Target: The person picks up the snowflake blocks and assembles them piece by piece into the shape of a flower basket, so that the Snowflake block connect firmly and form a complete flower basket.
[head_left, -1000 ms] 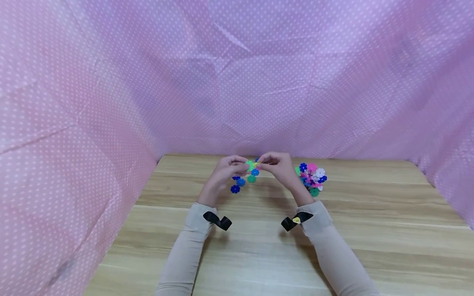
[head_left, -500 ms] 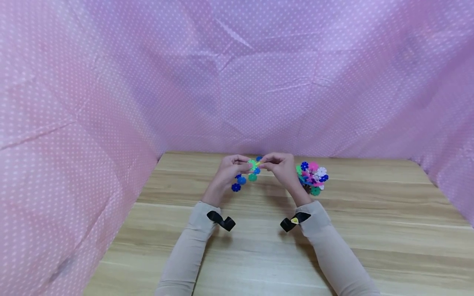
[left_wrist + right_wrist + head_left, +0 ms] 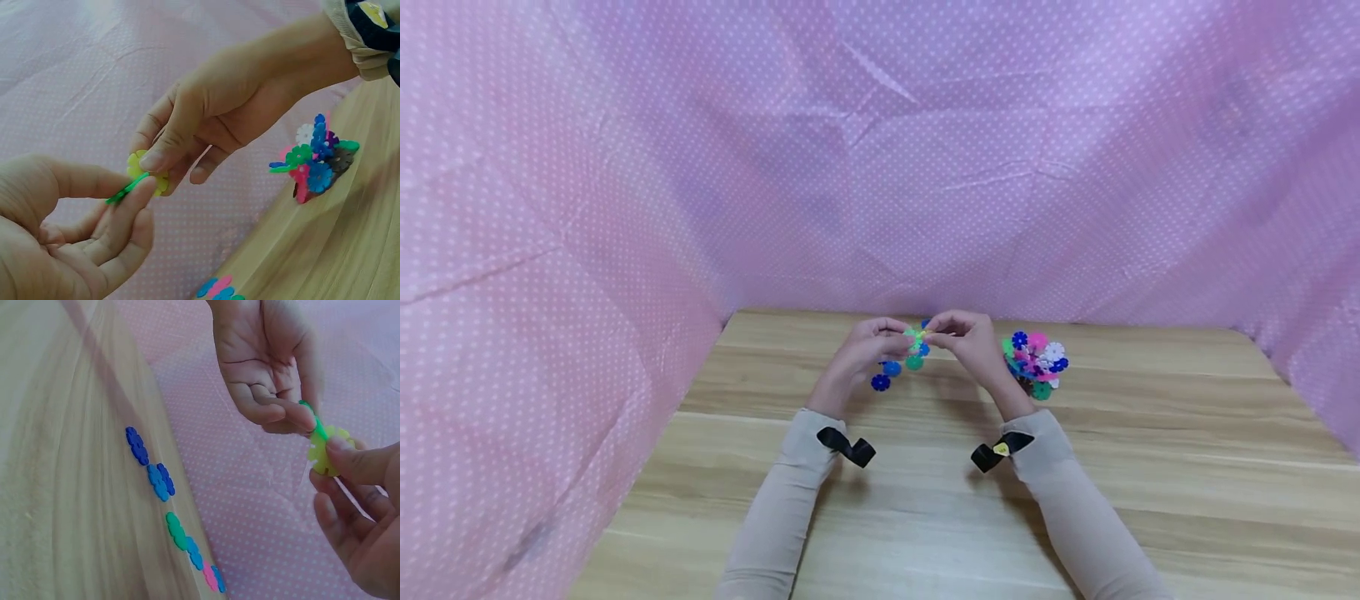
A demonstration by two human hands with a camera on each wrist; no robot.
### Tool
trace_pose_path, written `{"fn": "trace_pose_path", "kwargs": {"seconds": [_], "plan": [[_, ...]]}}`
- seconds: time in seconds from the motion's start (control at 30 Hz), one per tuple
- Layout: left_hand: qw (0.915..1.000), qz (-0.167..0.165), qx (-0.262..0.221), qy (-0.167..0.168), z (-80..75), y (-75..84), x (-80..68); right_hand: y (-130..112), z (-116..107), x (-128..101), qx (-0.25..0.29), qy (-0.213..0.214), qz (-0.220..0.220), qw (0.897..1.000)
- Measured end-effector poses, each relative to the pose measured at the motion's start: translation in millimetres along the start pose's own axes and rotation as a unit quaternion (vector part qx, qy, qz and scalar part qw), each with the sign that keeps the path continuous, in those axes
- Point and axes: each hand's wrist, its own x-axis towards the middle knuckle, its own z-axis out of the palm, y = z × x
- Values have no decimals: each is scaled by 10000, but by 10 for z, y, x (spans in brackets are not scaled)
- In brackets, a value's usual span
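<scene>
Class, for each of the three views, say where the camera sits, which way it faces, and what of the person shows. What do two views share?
Head: above, facing forward and down at the table; both sleeves, left hand, right hand.
Left wrist: behind the left hand, facing the right hand and the pile.
Right wrist: behind the right hand, facing the left hand and loose discs.
Shared: both wrist views show the yellow disc meeting the green disc.

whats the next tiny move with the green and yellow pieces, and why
Probably push the two together a little further. The left hand pinches the green disc edge-on, and the right hand pinches the yellow disc. The green edge already meets the yellow disc's rim, crossed at an angle, so a short press should seat the slots.
</scene>
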Motion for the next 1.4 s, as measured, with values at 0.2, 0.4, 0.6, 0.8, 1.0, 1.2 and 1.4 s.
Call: {"fn": "trace_pose_path", "kwargs": {"seconds": [0.2,0.4,0.6,0.8,1.0,1.2,1.4], "plan": [[9998,116,170,10,-133,-31,-3,6,-27,33,-314,-671,166,9971],[9995,227,-20,198,-250,14,-11,281,-7,156,-1286,-1739,68,9763],[9996,132,-219,134,-300,40,2,526,13,236,-1527,-2347,409,9591],[9992,9,-329,212,-326,58,16,595,72,304,-1769,-2667,316,9469],[9988,-35,-425,245,-359,46,27,602,128,329,-1873,-2672,110,9452],[9980,-54,-533,322,-363,6,46,552,78,254,-1677,-2502,662,9513],[9990,-17,-388,224,-319,-39,46,485,-34,188,-1089,-2165,1360,9606]]}}
